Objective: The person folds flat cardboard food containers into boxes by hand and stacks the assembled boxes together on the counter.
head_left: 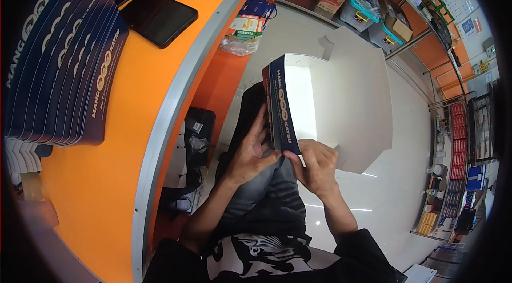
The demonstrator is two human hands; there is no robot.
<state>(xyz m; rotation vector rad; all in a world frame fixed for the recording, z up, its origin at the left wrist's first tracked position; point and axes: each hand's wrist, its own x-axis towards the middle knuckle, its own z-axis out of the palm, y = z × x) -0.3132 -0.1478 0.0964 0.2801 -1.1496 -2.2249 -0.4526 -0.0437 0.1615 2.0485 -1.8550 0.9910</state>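
Note:
Above my lap is a partly folded cardboard food box [285, 110], dark blue with "KATSU" lettering on its side. Its white inside shows, and a wide flap [354, 96] spreads out to the right. My left hand [250, 152] supports the box from the left, fingers stretched along the reddish panel and thumb by the near corner. At that same near end my right hand [316, 164] grips the box edge, thumb on the dark side and fingers curled. Part of each grip is hidden by the cardboard.
On the orange counter [101, 192] to my left stands a stack of dark blue printed cartons [64, 70] beside a black phone [160, 18]. A metal-edged counter side runs close by my left arm. Storage bins [360, 14] and stocked shelves [457, 147] line the far right.

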